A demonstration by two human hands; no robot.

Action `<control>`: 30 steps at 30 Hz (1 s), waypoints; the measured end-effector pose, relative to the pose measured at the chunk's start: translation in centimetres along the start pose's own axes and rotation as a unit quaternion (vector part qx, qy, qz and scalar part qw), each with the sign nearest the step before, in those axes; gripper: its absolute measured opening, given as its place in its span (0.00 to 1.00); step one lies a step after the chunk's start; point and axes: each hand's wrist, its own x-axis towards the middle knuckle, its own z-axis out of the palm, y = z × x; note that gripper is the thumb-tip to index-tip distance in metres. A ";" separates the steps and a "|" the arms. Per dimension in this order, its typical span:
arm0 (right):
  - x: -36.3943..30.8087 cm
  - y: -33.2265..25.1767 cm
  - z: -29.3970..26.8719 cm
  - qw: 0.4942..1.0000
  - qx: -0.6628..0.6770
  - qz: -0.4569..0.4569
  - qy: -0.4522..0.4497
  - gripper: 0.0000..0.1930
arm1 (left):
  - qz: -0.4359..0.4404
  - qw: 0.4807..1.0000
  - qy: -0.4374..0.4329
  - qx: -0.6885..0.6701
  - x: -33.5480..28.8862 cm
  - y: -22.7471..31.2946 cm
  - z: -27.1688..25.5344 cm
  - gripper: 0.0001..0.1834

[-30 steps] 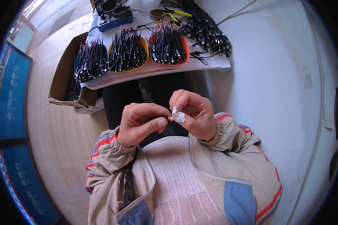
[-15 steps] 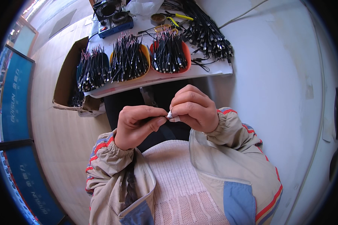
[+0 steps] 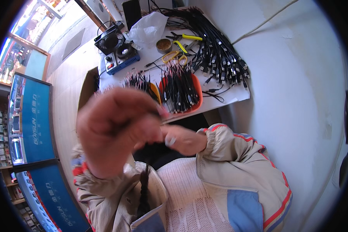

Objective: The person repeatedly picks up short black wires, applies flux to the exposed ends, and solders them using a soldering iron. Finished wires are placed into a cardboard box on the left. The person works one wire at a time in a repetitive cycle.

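Observation:
My left hand (image 3: 120,129) is raised high and looks large and blurred, its fingers curled toward the thumb. Whether anything is between them cannot be made out. Behind and below it, my right hand (image 3: 187,141) reaches in from the right, its fingertips partly covered by the left hand. A small white wrapping (image 3: 170,140), like tape or a bandage, shows on a right finger. Just beyond the hands, an orange-red bin (image 3: 197,94) holds upright black USB cables (image 3: 178,87) with bare pinkish wire ends. A yellow bin (image 3: 155,92) of similar cables is mostly hidden by my left hand.
On the white table stand a blue soldering unit with a fan (image 3: 121,63), a round tin (image 3: 164,45), yellow-handled scissors (image 3: 169,57), yellow-handled pliers (image 3: 191,37) and a clear plastic bag (image 3: 149,29). A large cable bundle (image 3: 220,54) lies back right, beside the white wall (image 3: 290,96).
My hands have come apart from their fingertip-to-fingertip hold. The left has risen, blurring; the right has dropped slightly lower. The view has tilted up, showing more of the table's far side.

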 end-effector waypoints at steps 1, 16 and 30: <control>0.0 0.6 0.3 0.987 0.140 0.036 -0.068 0.31 | 0.017 0.998 0.036 0.055 2.1 0.1 -0.6 0.09; -1.8 1.0 -6.4 0.907 0.348 0.225 0.079 0.18 | 0.133 0.806 -0.139 0.560 23.3 -23.0 -7.2 0.05; -2.0 0.9 -8.8 0.914 0.328 0.232 0.063 0.17 | 0.067 0.796 -0.145 0.583 25.4 -25.6 -6.3 0.06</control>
